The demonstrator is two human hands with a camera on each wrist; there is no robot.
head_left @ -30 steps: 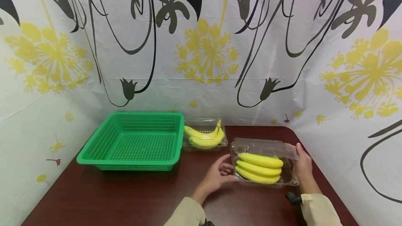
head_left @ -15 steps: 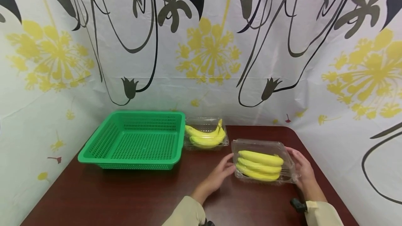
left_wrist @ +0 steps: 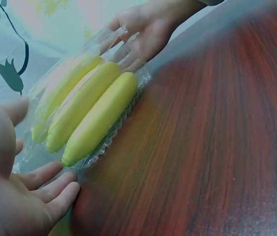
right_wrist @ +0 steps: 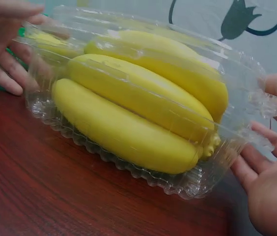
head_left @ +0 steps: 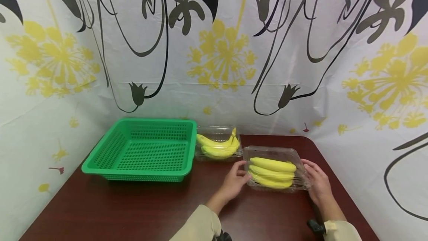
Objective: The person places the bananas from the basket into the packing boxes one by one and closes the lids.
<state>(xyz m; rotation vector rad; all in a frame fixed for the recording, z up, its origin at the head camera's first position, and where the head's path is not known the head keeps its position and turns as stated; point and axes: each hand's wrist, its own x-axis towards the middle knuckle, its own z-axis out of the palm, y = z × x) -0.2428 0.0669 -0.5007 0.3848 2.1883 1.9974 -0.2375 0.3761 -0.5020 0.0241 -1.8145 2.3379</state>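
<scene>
A clear plastic clamshell box (head_left: 269, 153) with its lid folded down holds a bunch of yellow bananas (head_left: 272, 172), at the right of the table in the head view. My left hand (head_left: 231, 182) grips its left end and my right hand (head_left: 320, 186) its right end. The right wrist view shows the box (right_wrist: 128, 169) tilted close over the table, thumbs near the lid rim and fingers lower at the ends. Three bananas (left_wrist: 99, 118) show side by side in the left wrist view, where the left fingers (left_wrist: 60, 196) reach along the near end.
A green perforated basket (head_left: 138, 177) stands at the back left of the dark red wooden table (head_left: 133, 211). Beside it sits another clear box (head_left: 217, 131) with bananas. Patterned cloth (head_left: 220, 103) hangs along the back and sides.
The lid, raised a second ago, has come down over the bananas. Both hands have shifted on the ends, and the box has moved slightly left and back.
</scene>
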